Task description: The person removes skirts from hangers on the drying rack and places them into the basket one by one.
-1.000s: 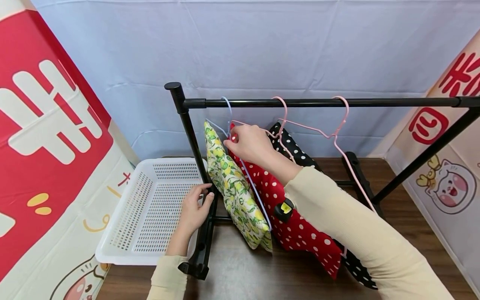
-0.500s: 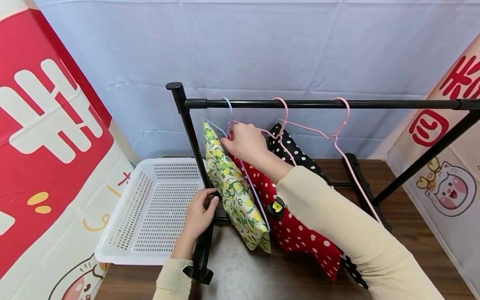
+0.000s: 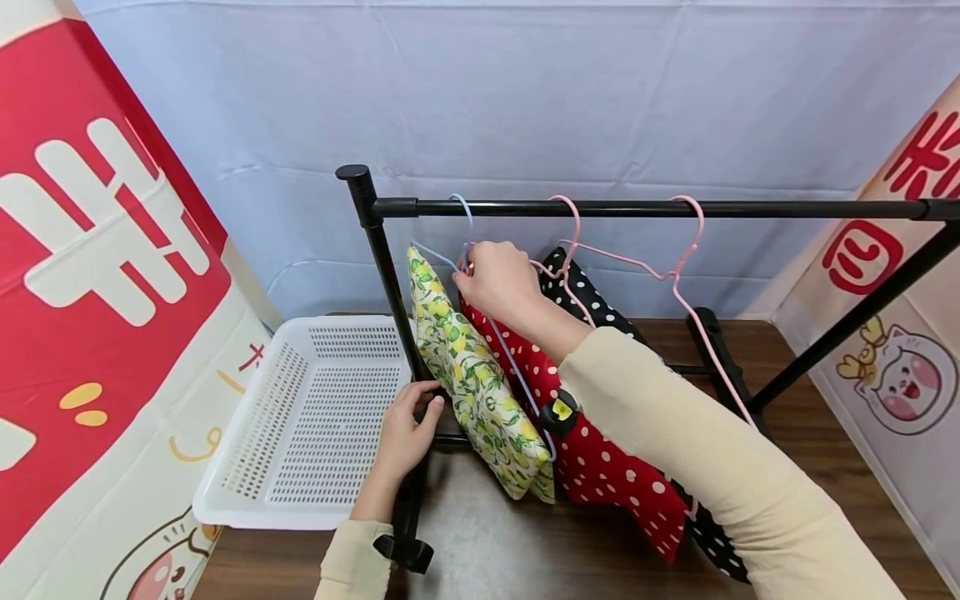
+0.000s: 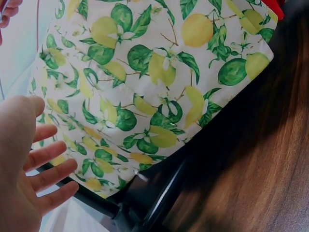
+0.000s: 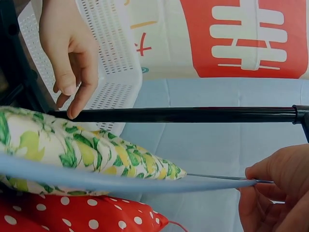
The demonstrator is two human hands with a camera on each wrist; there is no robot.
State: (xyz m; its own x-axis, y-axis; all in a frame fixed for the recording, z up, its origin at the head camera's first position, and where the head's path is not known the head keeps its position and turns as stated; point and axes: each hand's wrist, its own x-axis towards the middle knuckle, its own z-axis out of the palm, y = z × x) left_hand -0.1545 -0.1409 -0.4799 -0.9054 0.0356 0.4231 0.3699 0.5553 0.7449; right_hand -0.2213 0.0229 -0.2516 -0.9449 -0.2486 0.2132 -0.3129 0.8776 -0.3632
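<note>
From where I'm standing, the right hand point(image 3: 498, 279) is pinching the blue hanger point(image 5: 120, 182) just below its hook, and the hook is curving over the rail point(image 3: 622, 208). The lemon cloth point(image 3: 480, 383) is hanging on that hanger, close beside the post point(image 3: 390, 283). The head view is partly hiding the right fingers; the right wrist view is showing thumb and fingers closing on the thin neck. The left hand point(image 3: 408, 425) is hovering low by the post, and the left wrist view is showing its fingers loose and spreading apart, holding nothing; whether they are brushing the cloth, I can't tell. That view is also giving the print's broad face, its edge slanting against the dark worktop point(image 3: 480, 550).

The red cloth point(image 3: 600, 467) is crowding in just right of the lemon cloth, the black cloth point(image 3: 588, 292) showing behind it. Two pink hangers point(image 3: 697, 237) are sitting farther along, with bare rail running between hooks. Left of the post, the white basket point(image 3: 270, 515) is showing its slotted floor, the left wrist covering part of its right edge.
</note>
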